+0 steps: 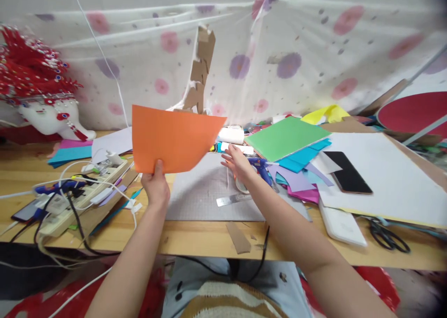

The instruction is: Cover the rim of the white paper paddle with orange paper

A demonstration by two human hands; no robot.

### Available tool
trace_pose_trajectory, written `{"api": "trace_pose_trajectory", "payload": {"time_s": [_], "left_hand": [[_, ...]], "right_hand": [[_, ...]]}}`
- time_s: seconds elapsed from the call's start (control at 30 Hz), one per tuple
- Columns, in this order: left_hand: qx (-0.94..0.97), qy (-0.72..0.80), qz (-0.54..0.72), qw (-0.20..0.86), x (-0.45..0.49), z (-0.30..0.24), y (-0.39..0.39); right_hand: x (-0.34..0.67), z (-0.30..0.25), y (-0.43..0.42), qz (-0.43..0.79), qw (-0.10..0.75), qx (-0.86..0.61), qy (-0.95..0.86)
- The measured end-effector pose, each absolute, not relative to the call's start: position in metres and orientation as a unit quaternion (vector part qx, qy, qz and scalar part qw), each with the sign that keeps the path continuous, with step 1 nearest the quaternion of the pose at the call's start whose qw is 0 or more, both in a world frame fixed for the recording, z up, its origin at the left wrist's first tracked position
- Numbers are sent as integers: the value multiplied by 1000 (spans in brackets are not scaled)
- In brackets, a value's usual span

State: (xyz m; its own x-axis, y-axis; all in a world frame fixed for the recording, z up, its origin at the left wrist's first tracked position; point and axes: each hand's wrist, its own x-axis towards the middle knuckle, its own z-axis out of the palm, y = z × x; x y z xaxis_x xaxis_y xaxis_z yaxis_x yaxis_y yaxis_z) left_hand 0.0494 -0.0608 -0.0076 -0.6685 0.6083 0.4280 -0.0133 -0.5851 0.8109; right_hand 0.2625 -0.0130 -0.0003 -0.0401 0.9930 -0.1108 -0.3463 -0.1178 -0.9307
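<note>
- Pinching the orange paper sheet [174,138] at its lower edge with the left hand [156,185], thumb clamped on the near face, fingers hidden behind.
- Holding that sheet upright, lifted clear of the table [195,239], over the far edge of the grey cutting mat [199,197].
- Reaching forward with the right hand [237,163]: fingers spread apart, palm down, gripping nothing.
- Hovering there over a roll of tape [242,186], just beside a blue glue gun [261,168]; cannot tell whether touching the roll.
- Passing a metal ruler [232,199] lying on the mat just nearer than that hand, markings too small to read.
- Keeping the orange sheet just left of the right hand, corner near the fingertips, apart.
</note>
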Motion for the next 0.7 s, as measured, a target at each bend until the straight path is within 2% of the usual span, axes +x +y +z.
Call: {"api": "trace_pose_trajectory", "payload": {"time_s": [0.13,0.23,0.3,0.4,0.57,0.63,0.7], "left_hand": [[585,461,665,-51,38,-11,-74],[769,357,514,-133,36,-22,-81],[823,309,452,-153,39,-31,-83],[858,291,414,-90,47,-42,-86],[808,343,415,240,56,-52,-90],[801,349,388,293,56,-56,-91],[825,337,348,290,55,-58,-91]], "right_hand": [[260,15,-27,703,535,-288,-370],[261,20,-31,745,520,-214,-359],[264,17,-28,755,511,-218,-349],[268,5,-20,767,469,-255,-356],[272,-19,-13,751,436,-301,-394],[273,-27,-11,729,446,-329,-402],[274,-35,-8,708,446,-361,-412]]}}
